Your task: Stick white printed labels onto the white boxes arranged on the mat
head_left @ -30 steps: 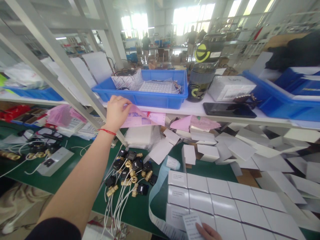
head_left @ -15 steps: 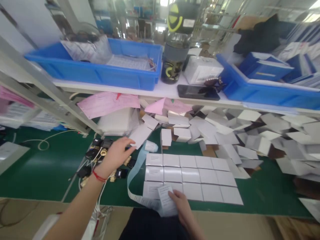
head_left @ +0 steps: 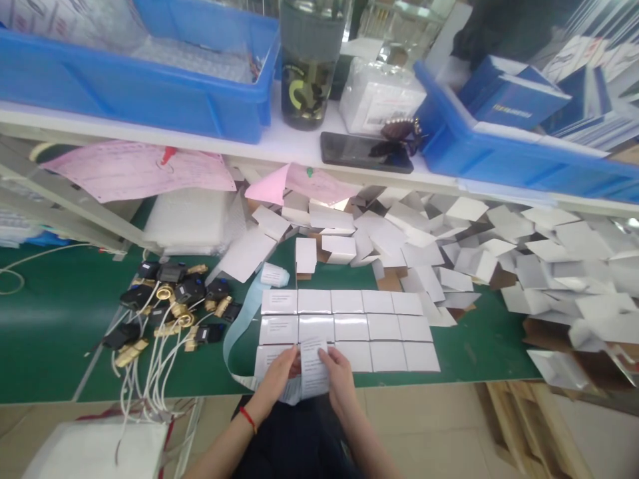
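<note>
Both hands meet at the front edge of the green table. My left hand point(head_left: 277, 378), with a red string on its wrist, pinches the left edge of a white printed label point(head_left: 313, 366). My right hand point(head_left: 339, 374) grips the label's right edge. The label hangs on a pale blue backing strip point(head_left: 234, 332) that curls back to a small roll point(head_left: 274, 274). Just beyond the hands lies a grid of small white boxes point(head_left: 349, 329) in three rows; some at the left carry labels.
Black-and-brass valves with white leads point(head_left: 167, 313) lie left of the boxes. Flat white cartons point(head_left: 449, 246) are heaped behind and to the right. The shelf above holds blue bins point(head_left: 150, 93), a dark bottle point(head_left: 307, 66), a phone point(head_left: 367, 152) and pink sheets point(head_left: 140, 169).
My left hand left the pink sheet under the shelf, swept down over the valves and joined the right hand on the label. The view tilted down toward the table's front edge.
</note>
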